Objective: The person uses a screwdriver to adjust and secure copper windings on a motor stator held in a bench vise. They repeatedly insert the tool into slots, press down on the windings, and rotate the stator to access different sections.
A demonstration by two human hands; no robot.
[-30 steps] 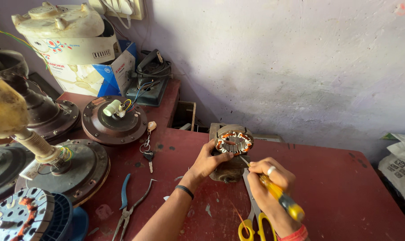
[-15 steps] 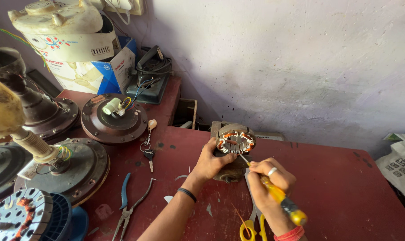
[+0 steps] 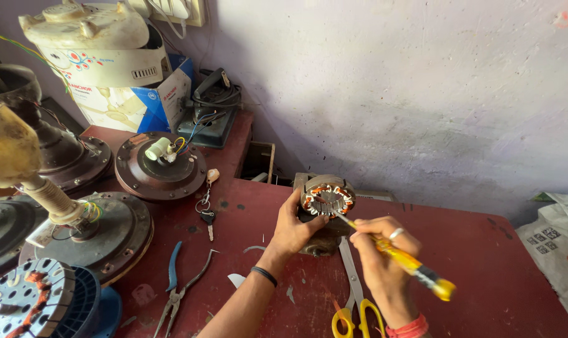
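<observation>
Little has shifted since the earlier frames: both hands have kept their places at the far edge of the red table (image 3: 484, 281), and only the tool tip has edged a little within the ring, so the picking at the windings looks to be going on.

Nearest, at the table's front edge, lie yellow-handled scissors (image 3: 353, 300), and to their left blue-handled pliers (image 3: 177, 285). At the front left corner sits a blue fan motor part (image 3: 40, 307) with copper coils.

Further in, the right hand (image 3: 381, 256) is closed around a yellow-handled screwdriver (image 3: 403, 260), its tip resting inside the stator ring (image 3: 326, 199). The left hand (image 3: 296, 228) grips that ring from the left side, fingers wrapped on its rim, holding it upright on a dark metal block near the far edge.

Left of the hands lie keys (image 3: 206, 209) and round brown fan motor housings (image 3: 161, 166).

Farthest, in the far left corner, a blue and white cardboard box (image 3: 140, 103) stands closed, its contents hidden, with a cream fan casing (image 3: 96, 40) on top.
</observation>
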